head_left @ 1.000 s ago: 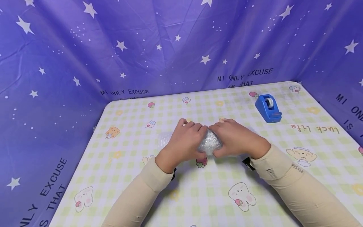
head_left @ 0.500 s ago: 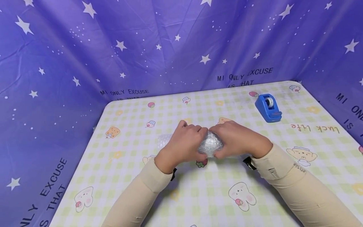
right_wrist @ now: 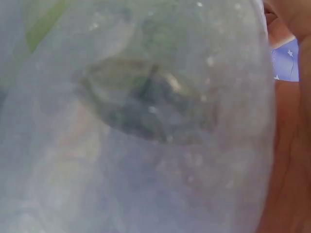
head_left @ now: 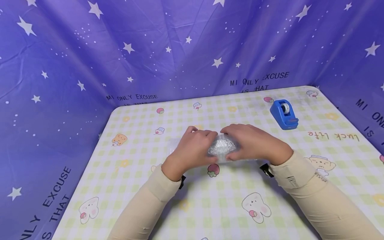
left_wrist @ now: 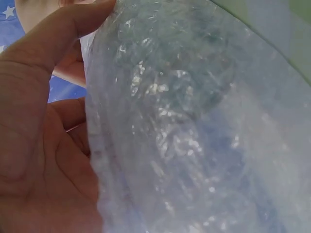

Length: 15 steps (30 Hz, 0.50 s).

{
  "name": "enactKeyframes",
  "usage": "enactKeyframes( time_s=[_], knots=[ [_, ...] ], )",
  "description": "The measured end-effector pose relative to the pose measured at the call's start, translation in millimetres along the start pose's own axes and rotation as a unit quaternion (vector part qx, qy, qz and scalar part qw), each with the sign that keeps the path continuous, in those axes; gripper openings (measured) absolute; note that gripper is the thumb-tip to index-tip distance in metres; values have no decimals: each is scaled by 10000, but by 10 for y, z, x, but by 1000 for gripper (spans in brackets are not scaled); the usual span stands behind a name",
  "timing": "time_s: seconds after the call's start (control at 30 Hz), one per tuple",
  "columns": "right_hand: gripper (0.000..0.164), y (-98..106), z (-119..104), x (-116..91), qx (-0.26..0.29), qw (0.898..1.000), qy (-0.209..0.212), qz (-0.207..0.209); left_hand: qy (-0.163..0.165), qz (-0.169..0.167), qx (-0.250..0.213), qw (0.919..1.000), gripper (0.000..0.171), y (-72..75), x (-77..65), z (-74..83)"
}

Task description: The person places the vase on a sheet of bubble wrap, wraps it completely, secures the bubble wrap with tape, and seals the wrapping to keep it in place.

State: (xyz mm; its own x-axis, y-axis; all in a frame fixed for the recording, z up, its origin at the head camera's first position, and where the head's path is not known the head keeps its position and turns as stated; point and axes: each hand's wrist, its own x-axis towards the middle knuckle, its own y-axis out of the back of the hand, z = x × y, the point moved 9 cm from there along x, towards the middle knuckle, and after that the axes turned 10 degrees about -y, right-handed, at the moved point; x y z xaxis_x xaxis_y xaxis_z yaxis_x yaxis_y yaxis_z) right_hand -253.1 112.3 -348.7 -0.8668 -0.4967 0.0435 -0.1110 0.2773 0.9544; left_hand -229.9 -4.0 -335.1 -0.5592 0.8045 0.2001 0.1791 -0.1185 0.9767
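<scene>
A roll of clear bubble wrap (head_left: 222, 146) lies across the middle of the table between my hands. My left hand (head_left: 193, 148) grips its left part, fingers over the far side and thumb along the near side. On the right part, my right hand (head_left: 255, 141) holds it the same way. In the left wrist view the bubble wrap (left_wrist: 170, 111) looks layered and shiny, the left thumb (left_wrist: 53, 39) against its edge. Through the bubble wrap (right_wrist: 194, 184) in the right wrist view shows a blurred dark rounded shape (right_wrist: 141, 102); its kind cannot be made out.
A blue tape dispenser (head_left: 284, 115) with a roll of tape stands at the back right of the table. The tabletop (head_left: 135, 196) has a green and white checked cover with cartoon prints. Purple starry curtains (head_left: 180, 66) hang behind and at both sides.
Both hands have shifted slightly away from the body with the bubble wrap, showing more of the strawberry print. The gap between the hands has widened a little. The tape dispenser stays put.
</scene>
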Motion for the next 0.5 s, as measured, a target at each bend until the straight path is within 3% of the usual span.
enactKeyframes(
  time_s=[0.2,0.5],
  knots=[
    [69,68,-13,-1,80,9999,72,123,-11,202,142,9997,52,50,6,-5],
    [45,187,-50,-33,0,9980,298,565,-140,735,367,9965,28,132,22,11]
  ],
)
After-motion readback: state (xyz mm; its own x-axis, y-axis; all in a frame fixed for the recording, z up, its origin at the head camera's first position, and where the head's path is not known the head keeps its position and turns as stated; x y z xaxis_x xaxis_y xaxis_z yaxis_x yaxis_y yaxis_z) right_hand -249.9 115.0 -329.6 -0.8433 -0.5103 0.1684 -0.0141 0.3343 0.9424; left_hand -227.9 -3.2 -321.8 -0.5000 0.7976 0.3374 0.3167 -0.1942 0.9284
